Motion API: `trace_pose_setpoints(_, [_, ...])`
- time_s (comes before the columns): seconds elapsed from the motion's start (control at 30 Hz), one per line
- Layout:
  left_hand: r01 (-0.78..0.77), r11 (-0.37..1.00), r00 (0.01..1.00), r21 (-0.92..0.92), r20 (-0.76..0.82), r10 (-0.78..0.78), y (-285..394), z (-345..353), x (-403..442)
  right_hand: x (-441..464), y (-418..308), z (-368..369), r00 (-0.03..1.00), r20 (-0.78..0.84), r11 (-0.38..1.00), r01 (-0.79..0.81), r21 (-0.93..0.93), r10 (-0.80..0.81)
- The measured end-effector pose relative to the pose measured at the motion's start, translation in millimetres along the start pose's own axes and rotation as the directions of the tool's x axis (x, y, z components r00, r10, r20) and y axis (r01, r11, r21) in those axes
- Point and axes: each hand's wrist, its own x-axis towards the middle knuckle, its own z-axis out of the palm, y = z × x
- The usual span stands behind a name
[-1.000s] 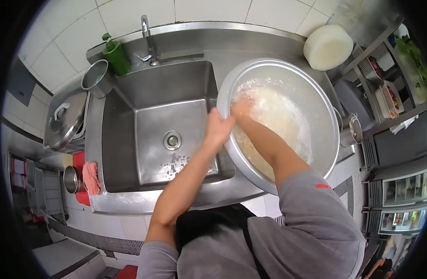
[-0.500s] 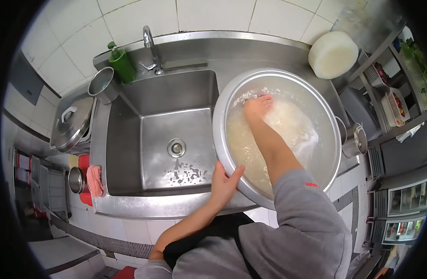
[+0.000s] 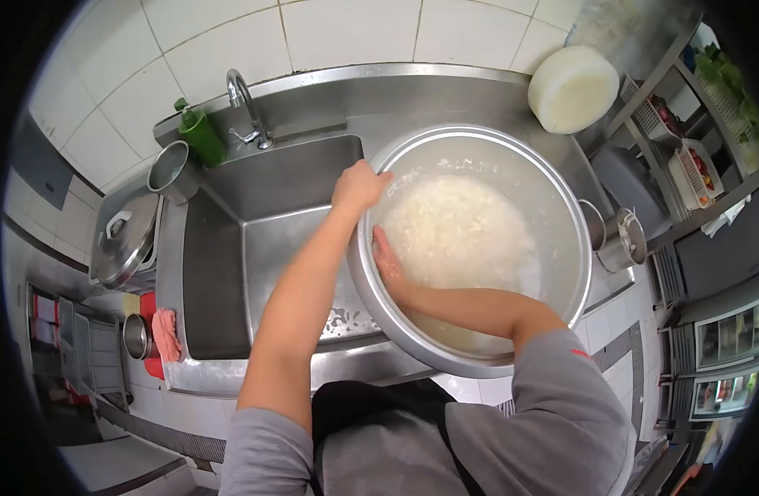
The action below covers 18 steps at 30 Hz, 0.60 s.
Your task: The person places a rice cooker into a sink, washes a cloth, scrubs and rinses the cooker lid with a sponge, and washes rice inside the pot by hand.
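Note:
A large round metal basin [image 3: 582,273] stands on the counter at the sink's right edge. In it is cloudy water over pale grains that look like rice [image 3: 462,223]. My left hand [image 3: 360,187] grips the basin's left rim, its thumb over the edge and its fingers curled on the outer side. Inside the basin, my right hand [image 3: 389,263] lies along the left inner wall with fingers stretched out, holding nothing. Left of the basin is a steel sink [image 3: 276,178] with wet patches on its floor, partly covered by my left arm.
A faucet [image 3: 249,107] and a green pump bottle [image 3: 201,136] stand behind the sink, with a metal cup [image 3: 173,171] at its left corner. A round white block [image 3: 573,89] is at the back right. Metal pots [image 3: 623,240] stand to the right of the basin.
My left hand has moved up along the rim from the basin's front left. My right hand has come out of the water toward the left inner wall. The view has shifted slightly.

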Motion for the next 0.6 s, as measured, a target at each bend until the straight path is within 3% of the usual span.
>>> trace_pose_setpoints(0.03, [-0.007, 0.999, 0.995, 0.035, -0.100, 0.010, 0, 0, -4, 14, -1, 8, 0.999, -0.038, 0.992, -0.008, 0.123, 0.013])
trace_pose_setpoints(0.07, [-0.003, 0.999, 0.994, 0.040, -0.111, 0.007, 1, 0, -6, 43, -1, 4, 1.000, -0.030, 0.992, 0.000, 0.128, 0.004])
trace_pose_setpoints(0.1, [0.019, 0.998, 0.989, 0.052, -0.151, -0.011, 5, 1, -10, 82, 11, -5, 0.951, -0.300, 0.997, 0.076, -0.001, -0.072])
trace_pose_setpoints(0.13, [0.041, 0.997, 0.982, 0.068, -0.188, -0.028, 7, 2, -13, 124, 21, -12, 0.826, -0.537, 0.984, 0.112, -0.139, -0.170])
trace_pose_setpoints(0.17, [0.033, 0.994, 0.982, 0.102, -0.187, -0.013, 8, 3, -13, 157, 23, -17, 0.635, -0.721, 0.955, 0.103, -0.277, -0.278])
trace_pose_setpoints(0.23, [0.028, 0.991, 0.985, 0.131, -0.175, -0.005, 7, 2, -13, 191, 22, -61, 0.340, -0.937, 0.992, -0.122, 0.043, 0.082])
trace_pose_setpoints(0.27, [0.012, 0.990, 0.987, 0.142, -0.160, 0.011, 8, 1, -12, 190, 21, -56, 0.344, -0.935, 0.992, -0.120, 0.045, 0.084])
trace_pose_setpoints(0.33, [0.000, 0.989, 0.985, 0.151, -0.168, 0.026, 7, 1, -11, 166, 15, -35, 0.510, -0.857, 0.995, -0.088, 0.035, 0.075])
trace_pose_setpoints(0.37, [-0.016, 0.988, 0.983, 0.155, -0.179, 0.044, 7, 3, -11, 141, 2, -10, 0.657, -0.732, 0.891, 0.206, 0.404, 0.180])
trace_pose_setpoints(0.4, [-0.019, 0.988, 0.984, 0.152, -0.171, 0.045, 7, 4, -10, 107, -6, -2, 0.652, -0.736, 0.894, 0.202, 0.401, 0.182])
trace_pose_setpoints(0.47, [-0.029, 0.989, 0.984, 0.148, -0.172, 0.054, 5, 4, -10, 41, -19, 16, 0.908, -0.334, 0.898, -0.091, 0.430, 0.252])
trace_pose_setpoints(0.5, [-0.027, 0.990, 0.984, 0.142, -0.169, 0.051, 5, 4, -12, 27, -21, 19, 0.950, -0.098, 0.890, -0.237, 0.388, 0.296])
trace_pose_setpoints(0.53, [-0.007, 0.991, 0.985, 0.135, -0.171, 0.030, 8, 3, -12, 39, -5, 20, 0.950, -0.101, 0.893, -0.236, 0.383, 0.294])
trace_pose_setpoints(0.6, [0.014, 0.991, 0.985, 0.134, -0.174, 0.010, 10, 3, -13, 88, 28, 20, 0.874, -0.403, 0.962, -0.263, 0.077, 0.271])
